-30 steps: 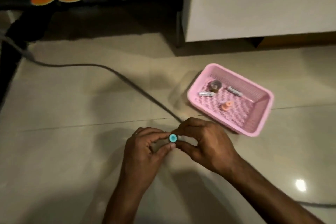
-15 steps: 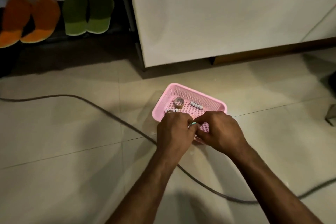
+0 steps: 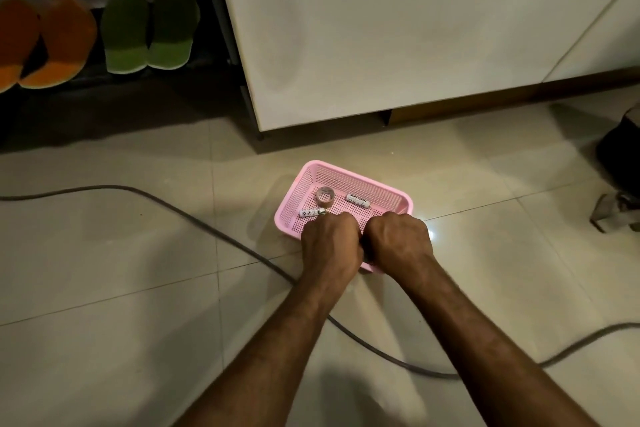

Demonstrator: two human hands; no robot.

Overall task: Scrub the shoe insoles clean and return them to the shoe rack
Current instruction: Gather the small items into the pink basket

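Green insoles (image 3: pixel 149 29) and orange insoles (image 3: pixel 45 42) paired on shoe rack (image 3: pixel 211 3), left hand (image 3: pixel 330 241) and right hand (image 3: pixel 398 239) knuckle-up over pink basket (image 3: pixel 349 177), grasp cannot be told

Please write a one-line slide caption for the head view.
Both hands curled over a pink perforated plastic basket on the tiled floor.

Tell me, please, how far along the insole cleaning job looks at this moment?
Apparently done: orange insoles and green insoles already rest on the shoe rack; cleanliness can't be judged. In hand: the left hand and right hand are over the pink basket, fingers hidden. Left: nothing obvious beyond finishing at the basket.
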